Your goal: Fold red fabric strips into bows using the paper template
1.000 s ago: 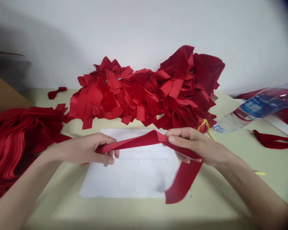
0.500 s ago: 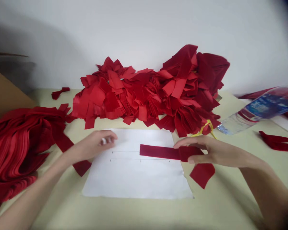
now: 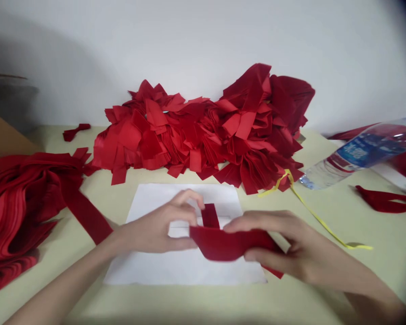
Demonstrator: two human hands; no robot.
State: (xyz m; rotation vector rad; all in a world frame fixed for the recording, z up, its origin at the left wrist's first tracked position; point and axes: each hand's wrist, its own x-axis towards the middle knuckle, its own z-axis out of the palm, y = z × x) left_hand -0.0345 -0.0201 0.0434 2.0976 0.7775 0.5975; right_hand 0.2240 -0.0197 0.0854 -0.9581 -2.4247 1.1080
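Both of my hands hold one red fabric strip (image 3: 230,243) folded into a loop above a white paper sheet (image 3: 176,271) with ruled lines. My left hand (image 3: 162,228) pinches the strip's left fold between thumb and fingers, and one end of the strip sticks up beside its fingertips. My right hand (image 3: 277,246) grips the loop's right side, fingers closed over the cloth. The lower right end of the strip is partly hidden under my right hand.
A big heap of folded red strips (image 3: 206,131) lies against the wall behind the paper. A stack of long red strips (image 3: 23,203) sits at the left. A plastic water bottle (image 3: 358,153) lies at the right, beside a yellow cord (image 3: 318,219) and loose red pieces (image 3: 385,201).
One second ago the strip was stretched between both hands. Half a second ago my left hand had let go. Now both hands hold it folded into a loop nearer the paper's middle.
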